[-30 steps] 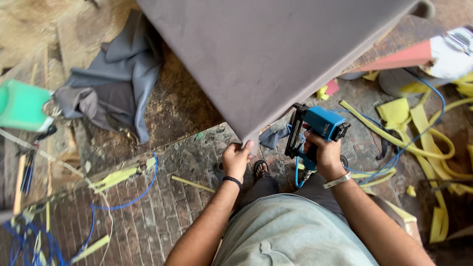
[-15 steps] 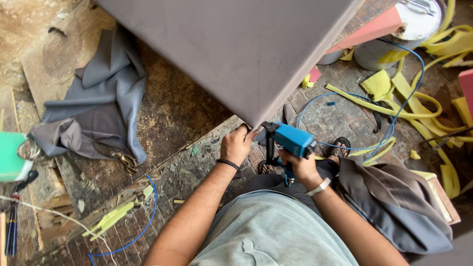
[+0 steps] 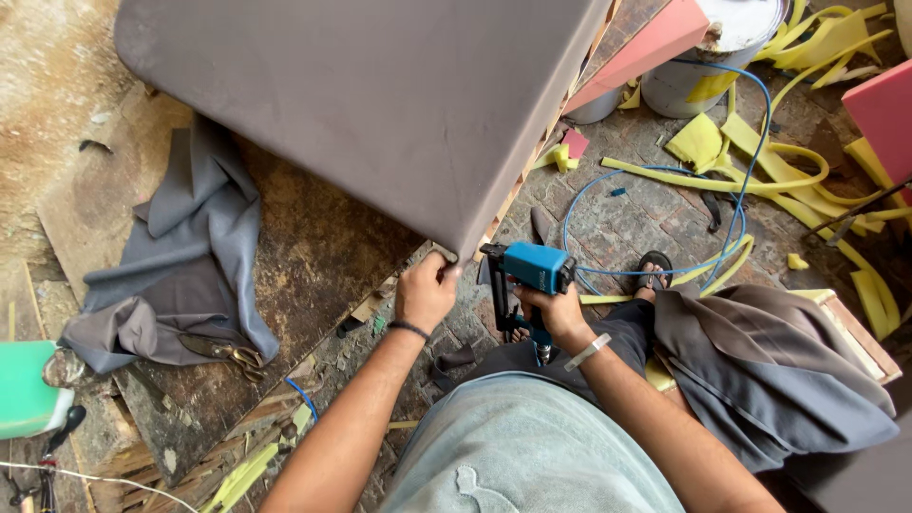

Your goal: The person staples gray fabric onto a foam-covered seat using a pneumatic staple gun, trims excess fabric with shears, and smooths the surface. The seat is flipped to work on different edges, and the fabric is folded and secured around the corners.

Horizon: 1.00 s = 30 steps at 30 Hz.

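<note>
Head view: white bucket (image 3: 731, 43) (contents hidden) beside yellow foam strips (image 3: 760, 171).

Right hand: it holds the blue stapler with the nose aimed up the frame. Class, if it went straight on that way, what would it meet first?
Most likely the wooden edge of the grey panel, beside the left hand; the right hand aims the stapler there, though depth is unclear.

Upholstered panel (image 3: 380, 104) ahead, corner between left hand (image 3: 425, 292) and staple gun (image 3: 528, 275) in right hand (image 3: 559, 318); cloth (image 3: 180, 256) left; bucket (image 3: 722, 47), foam strips (image 3: 760, 176) right, on floor.
</note>
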Each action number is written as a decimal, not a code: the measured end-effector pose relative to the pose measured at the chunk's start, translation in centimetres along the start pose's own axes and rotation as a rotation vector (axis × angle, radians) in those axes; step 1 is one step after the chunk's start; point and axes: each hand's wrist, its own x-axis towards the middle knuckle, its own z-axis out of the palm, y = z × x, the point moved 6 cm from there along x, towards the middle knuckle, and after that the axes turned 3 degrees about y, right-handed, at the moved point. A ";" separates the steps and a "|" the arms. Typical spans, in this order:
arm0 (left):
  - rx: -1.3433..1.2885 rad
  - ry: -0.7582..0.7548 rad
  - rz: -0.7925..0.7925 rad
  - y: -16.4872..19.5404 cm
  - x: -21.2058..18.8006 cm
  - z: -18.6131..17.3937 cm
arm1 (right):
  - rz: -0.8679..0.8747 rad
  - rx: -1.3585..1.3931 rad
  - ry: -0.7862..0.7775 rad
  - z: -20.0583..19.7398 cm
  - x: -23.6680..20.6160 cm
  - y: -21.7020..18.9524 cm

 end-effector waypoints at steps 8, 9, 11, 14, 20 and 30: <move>0.362 0.190 0.369 10.3 8.6 -4.5 | -0.100 0.011 0.288 -0.7 5.3 -6.1; 0.462 0.138 0.352 11.8 10.8 -2.8 | -0.126 0.012 0.315 -0.4 6.8 -7.0; 0.553 0.077 0.344 13.6 13.5 -0.6 | -0.162 0.064 0.352 0.0 9.6 -8.6; 0.522 0.053 0.370 15.5 16.2 1.5 | -0.197 0.193 0.388 -0.2 13.0 -10.8; 0.553 0.050 0.335 18.6 22.0 4.7 | -0.185 0.263 0.377 -1.9 19.2 -16.3; 0.625 0.012 0.347 25.8 31.6 10.4 | -0.122 0.309 0.375 -6.4 27.4 -24.6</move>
